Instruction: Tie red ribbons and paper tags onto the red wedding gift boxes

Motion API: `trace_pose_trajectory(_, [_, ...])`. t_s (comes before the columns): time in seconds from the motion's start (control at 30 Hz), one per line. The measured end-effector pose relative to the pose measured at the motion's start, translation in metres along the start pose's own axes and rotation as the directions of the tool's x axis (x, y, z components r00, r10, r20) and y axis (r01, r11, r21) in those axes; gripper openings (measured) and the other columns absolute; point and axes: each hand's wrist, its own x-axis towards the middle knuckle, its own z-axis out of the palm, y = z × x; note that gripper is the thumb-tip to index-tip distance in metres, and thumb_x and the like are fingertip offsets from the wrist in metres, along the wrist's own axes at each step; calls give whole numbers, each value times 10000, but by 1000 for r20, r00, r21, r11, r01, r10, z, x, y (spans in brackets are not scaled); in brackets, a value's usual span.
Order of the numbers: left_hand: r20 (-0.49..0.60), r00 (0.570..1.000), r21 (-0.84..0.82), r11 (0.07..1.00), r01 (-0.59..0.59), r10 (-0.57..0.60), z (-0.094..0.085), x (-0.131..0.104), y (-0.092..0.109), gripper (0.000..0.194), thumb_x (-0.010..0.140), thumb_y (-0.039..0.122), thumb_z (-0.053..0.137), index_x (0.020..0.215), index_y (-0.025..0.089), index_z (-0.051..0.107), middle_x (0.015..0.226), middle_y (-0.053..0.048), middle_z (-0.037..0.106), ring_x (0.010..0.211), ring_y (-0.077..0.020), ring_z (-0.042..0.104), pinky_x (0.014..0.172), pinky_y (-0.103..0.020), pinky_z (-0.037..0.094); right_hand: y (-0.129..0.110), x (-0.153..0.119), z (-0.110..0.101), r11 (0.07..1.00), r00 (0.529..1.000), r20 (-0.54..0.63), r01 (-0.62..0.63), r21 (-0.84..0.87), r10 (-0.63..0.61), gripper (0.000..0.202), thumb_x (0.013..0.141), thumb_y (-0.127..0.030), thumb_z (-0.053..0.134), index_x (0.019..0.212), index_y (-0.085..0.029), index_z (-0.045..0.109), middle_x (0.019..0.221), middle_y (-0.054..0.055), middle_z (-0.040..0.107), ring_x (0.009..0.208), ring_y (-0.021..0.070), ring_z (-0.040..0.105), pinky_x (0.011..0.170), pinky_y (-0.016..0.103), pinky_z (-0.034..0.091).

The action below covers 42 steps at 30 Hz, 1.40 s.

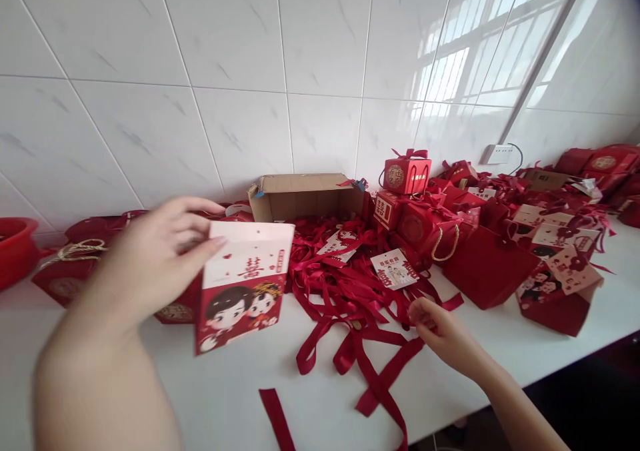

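Note:
My left hand [173,258] is closed on the top left edge of a red and white paper gift box [247,298], held upright above the table. A cartoon couple and a red Chinese character decorate its front. At the right edge of a heap of dark red ribbons [350,284], my right hand [433,324] has its fingers curled together; whether a ribbon is pinched in them is hidden. Ribbon strands lie just beside and below it. A square printed card [394,269] rests on the heap above the right hand, and another card [340,246] lies farther back.
An open cardboard carton [307,184] stands against the tiled wall behind the ribbons. To the right are stacked red boxes [407,174], a plain red box [490,268] and a printed box [560,298]. More red boxes and a red basin [17,251] stand at left.

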Motion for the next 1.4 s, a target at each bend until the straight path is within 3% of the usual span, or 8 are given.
trace_pose_trajectory(0.17, [385,916,137,989,64,-112,61,5,21,183,787,286,621,958,226,599,891,-14,678,838,-203,668,693,-294,542,9,-6,6,999,999,-24,44,-29,-45,235,672,-77,484,782,-279,534,700,-3,634,562,212,618,471,313,527])
trace_pose_trajectory(0.37, [616,746,369,929,9,-252,84,3,7,291,804,318,514,1087,270,564,948,-22,675,759,-210,657,598,-284,484,17,-4,5,993,994,-87,58,-102,-67,262,697,-44,465,819,-263,539,867,36,666,629,204,633,541,318,538])
trace_pose_trajectory(0.5, [619,757,357,934,-32,-210,83,4,8,397,826,330,477,1221,297,499,1013,-36,646,780,-207,645,616,-283,475,3,29,-5,988,988,-150,14,-156,-37,157,799,-101,446,835,-205,559,903,77,650,836,227,641,743,356,542])
trace_pose_trajectory(0.63, [615,758,359,933,-22,-218,78,5,12,404,825,376,484,1220,296,510,998,-42,650,753,-207,641,622,-292,479,-14,103,-9,982,1000,-3,8,-188,-9,227,847,-91,489,990,-177,643,1116,87,645,1063,217,606,987,348,457])
trace_pose_trajectory(0.73, [647,709,397,918,3,-282,73,3,14,436,814,408,499,1235,296,518,1019,-48,672,778,-222,653,642,-301,495,-16,160,3,967,986,105,-106,-230,133,135,913,-193,548,974,-157,664,1072,82,663,1017,202,622,952,363,484])
trace_pose_trajectory(0.83, [648,678,465,885,11,-348,69,0,19,394,805,407,512,1182,304,561,1044,-42,693,881,-260,664,708,-329,512,-8,196,24,936,940,190,-228,-267,283,283,923,-325,582,1150,-156,596,1164,81,615,993,200,624,844,389,539])
trace_pose_trajectory(1.03, [669,655,483,876,-23,-351,68,-7,24,399,822,377,507,1212,314,557,1224,-34,649,1046,-274,637,823,-353,512,15,208,51,877,867,239,-351,-328,437,338,910,-320,602,1197,-146,569,1199,103,592,1037,220,613,861,398,532])
trace_pose_trajectory(1.4, [638,669,532,847,-26,-380,68,-9,25,418,823,415,531,1236,357,552,1307,0,618,1116,-276,628,827,-333,530,37,208,41,894,841,341,-318,-315,419,306,921,-323,585,1189,-174,577,1207,85,593,1040,214,610,864,399,531])
